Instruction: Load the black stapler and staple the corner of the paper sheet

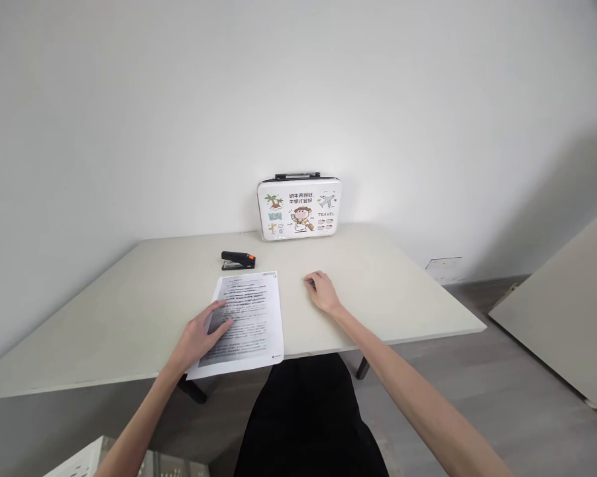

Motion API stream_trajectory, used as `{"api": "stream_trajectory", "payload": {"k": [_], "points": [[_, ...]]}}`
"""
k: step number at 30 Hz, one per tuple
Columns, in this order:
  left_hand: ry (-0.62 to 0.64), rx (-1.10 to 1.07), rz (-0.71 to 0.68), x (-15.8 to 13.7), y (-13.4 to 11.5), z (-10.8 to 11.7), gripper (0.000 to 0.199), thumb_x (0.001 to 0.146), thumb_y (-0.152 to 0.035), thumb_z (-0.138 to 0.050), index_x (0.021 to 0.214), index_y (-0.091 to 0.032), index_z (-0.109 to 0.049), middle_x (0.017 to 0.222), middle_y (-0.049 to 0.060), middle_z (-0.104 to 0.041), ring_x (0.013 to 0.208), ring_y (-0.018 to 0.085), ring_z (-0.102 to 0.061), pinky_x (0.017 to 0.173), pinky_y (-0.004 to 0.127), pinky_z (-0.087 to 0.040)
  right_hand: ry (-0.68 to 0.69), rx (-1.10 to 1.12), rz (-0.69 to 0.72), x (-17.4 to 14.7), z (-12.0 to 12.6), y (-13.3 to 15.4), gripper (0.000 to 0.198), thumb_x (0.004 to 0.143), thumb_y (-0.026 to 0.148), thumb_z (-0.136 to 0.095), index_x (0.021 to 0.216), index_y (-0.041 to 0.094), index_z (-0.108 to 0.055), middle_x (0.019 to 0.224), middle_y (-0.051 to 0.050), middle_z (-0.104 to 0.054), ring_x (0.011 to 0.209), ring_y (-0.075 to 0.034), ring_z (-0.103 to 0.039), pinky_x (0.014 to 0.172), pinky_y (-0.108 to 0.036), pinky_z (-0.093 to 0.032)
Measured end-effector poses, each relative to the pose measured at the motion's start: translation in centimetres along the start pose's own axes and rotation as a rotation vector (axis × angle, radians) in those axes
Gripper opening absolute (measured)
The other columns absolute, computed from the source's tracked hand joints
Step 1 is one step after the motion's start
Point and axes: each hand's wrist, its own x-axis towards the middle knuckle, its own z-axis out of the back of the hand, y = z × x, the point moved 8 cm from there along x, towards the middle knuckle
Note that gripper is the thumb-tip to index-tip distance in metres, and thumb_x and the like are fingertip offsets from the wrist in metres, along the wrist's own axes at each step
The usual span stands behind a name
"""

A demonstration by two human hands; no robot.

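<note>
My left hand lies on a printed sheet of paper, fingers spread across its left side. The sheet's near edge sticks out past the table's front edge; whether more sheets lie beneath it I cannot tell. Just beyond the paper's far edge rests a black stapler with an orange patch on its right end. To the right of the paper, my right hand rests on the table with its fingers curled closed. Something small and dark shows at those fingers, too little of it to name.
A white case with cartoon prints and a black handle stands upright against the wall. The pale table has its front edge close to my body. A white panel stands at the right, and a white basket is below on the left.
</note>
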Motion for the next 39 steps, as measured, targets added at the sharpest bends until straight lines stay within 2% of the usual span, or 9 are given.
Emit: {"api": "stream_trajectory", "payload": {"k": [4, 14, 18, 21, 28, 32, 36, 39], "points": [[-0.009, -0.008, -0.074, -0.5, 0.3, -0.5, 0.061, 0.093, -0.067, -0.056, 0.140, -0.028, -0.060, 0.152, 0.003, -0.060, 0.142, 0.031, -0.054, 0.121, 0.046, -0.042, 0.020, 0.031, 0.015, 2.1, -2.7, 1.3, 0.023, 0.096, 0.013, -0.052, 0.108, 0.020, -0.071, 0.115, -0.010, -0.067, 0.112, -0.025, -0.059, 0.103, -0.039, -0.045], [0.013, -0.045, -0.107, -1.7, 0.2, -0.7, 0.053, 0.097, -0.059, -0.058, 0.141, -0.029, -0.060, 0.152, 0.005, -0.059, 0.148, 0.030, -0.047, 0.123, 0.049, -0.041, 0.123, 0.254, 0.048, 11.2, -10.9, 3.4, 0.021, 0.092, 0.011, -0.056, 0.102, 0.020, -0.071, 0.113, -0.011, -0.068, 0.114, -0.026, -0.058, 0.110, -0.043, -0.042], [-0.011, -0.018, -0.128, -2.0, 0.4, -0.8, 0.049, 0.099, -0.056, -0.059, 0.141, -0.030, -0.060, 0.152, 0.005, -0.059, 0.148, 0.029, -0.047, 0.122, 0.050, -0.041, 0.179, 0.406, 0.054, 13.5, -13.1, 4.2, 0.016, 0.094, 0.020, -0.057, 0.100, 0.023, -0.071, 0.109, -0.007, -0.072, 0.107, -0.023, -0.064, 0.108, -0.042, -0.046], [-0.024, 0.004, -0.140, -2.2, 0.4, -0.9, 0.048, 0.099, -0.056, -0.059, 0.140, -0.030, -0.060, 0.151, 0.004, -0.060, 0.148, 0.029, -0.047, 0.121, 0.051, -0.043, 0.208, 0.535, 0.026, 14.2, -14.1, 4.5, 0.022, 0.101, 0.031, -0.049, 0.102, 0.025, -0.070, 0.108, -0.005, -0.075, 0.104, -0.021, -0.068, 0.107, -0.041, -0.048], [-0.021, 0.032, -0.161, -1.9, 0.2, -1.1, 0.049, 0.100, -0.058, -0.058, 0.138, -0.028, -0.062, 0.149, 0.004, -0.062, 0.147, 0.029, -0.049, 0.121, 0.050, -0.043, 0.166, 0.827, -0.128, 14.3, -14.5, 3.5, 0.031, 0.100, 0.051, -0.049, 0.111, 0.027, -0.066, 0.125, -0.005, -0.074, 0.119, -0.020, -0.067, 0.111, -0.044, -0.049], [-0.019, 0.063, -0.182, -1.7, -0.1, -1.0, 0.049, 0.100, -0.059, -0.055, 0.138, -0.028, -0.062, 0.149, 0.004, -0.063, 0.146, 0.029, -0.050, 0.121, 0.050, -0.043, 0.104, 0.933, -0.209, 13.8, -14.0, 2.9, 0.032, 0.096, 0.055, -0.055, 0.108, 0.028, -0.066, 0.129, -0.007, -0.072, 0.124, -0.022, -0.066, 0.113, -0.045, -0.048], [-0.011, 0.094, -0.187, -1.5, -0.2, -1.2, 0.049, 0.101, -0.058, -0.054, 0.139, -0.028, -0.061, 0.149, 0.004, -0.062, 0.146, 0.028, -0.050, 0.122, 0.050, -0.042, 0.046, 0.935, -0.262, 12.2, -12.2, 2.1, 0.034, 0.091, 0.055, -0.058, 0.108, 0.028, -0.068, 0.131, -0.007, -0.070, 0.130, -0.024, -0.061, 0.117, -0.047, -0.044], [-0.008, 0.081, -0.179, -1.1, 0.0, -1.4, 0.049, 0.101, -0.060, -0.052, 0.138, -0.028, -0.062, 0.151, 0.004, -0.060, 0.148, 0.028, -0.047, 0.124, 0.049, -0.039, 0.033, 0.873, -0.274, 9.9, -9.2, 1.1, 0.036, 0.090, 0.056, -0.058, 0.108, 0.027, -0.070, 0.132, -0.007, -0.070, 0.132, -0.025, -0.059, 0.119, -0.047, -0.041]]}}
